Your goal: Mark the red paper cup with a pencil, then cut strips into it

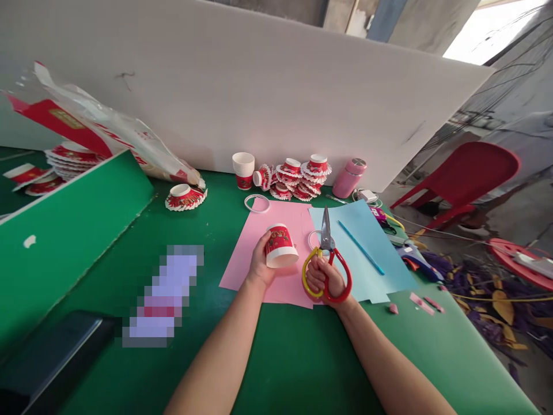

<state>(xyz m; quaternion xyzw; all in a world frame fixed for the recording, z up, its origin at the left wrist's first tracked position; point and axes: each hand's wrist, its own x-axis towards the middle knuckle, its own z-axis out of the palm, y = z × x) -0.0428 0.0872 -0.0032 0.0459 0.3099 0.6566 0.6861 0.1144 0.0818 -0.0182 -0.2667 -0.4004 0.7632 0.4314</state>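
Note:
My left hand is wrapped round a red paper cup with a gold print. The cup is tilted, its white open end toward me. In my right hand is a pair of scissors with one yellow and one red handle, blades upward and nearly closed. Both hands are above sheets of pink paper and light blue paper. A blue pencil-like stick lies on the blue sheet. White rings lie nearby, one at the pink sheet's far edge.
Along the white panel stand stacked cups, several fringe-cut cups and a pink bottle. Another cut cup sits left. A green divider and a dark phone-like slab are at left; a glue gun is right.

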